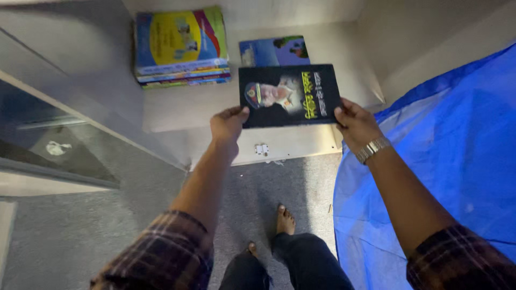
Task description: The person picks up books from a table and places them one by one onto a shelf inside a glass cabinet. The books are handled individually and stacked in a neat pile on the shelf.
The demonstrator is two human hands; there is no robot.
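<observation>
A dark book [288, 95] is held flat between both hands above a pale shelf [177, 107]: its left edge is pinched by the left hand [228, 124], its right edge by the right hand [355, 124].

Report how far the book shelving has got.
Done: a stack of colourful books and one blue book lie on the shelf. In hand: left hand and right hand hold a black book over it. Left: setting it down.
</observation>
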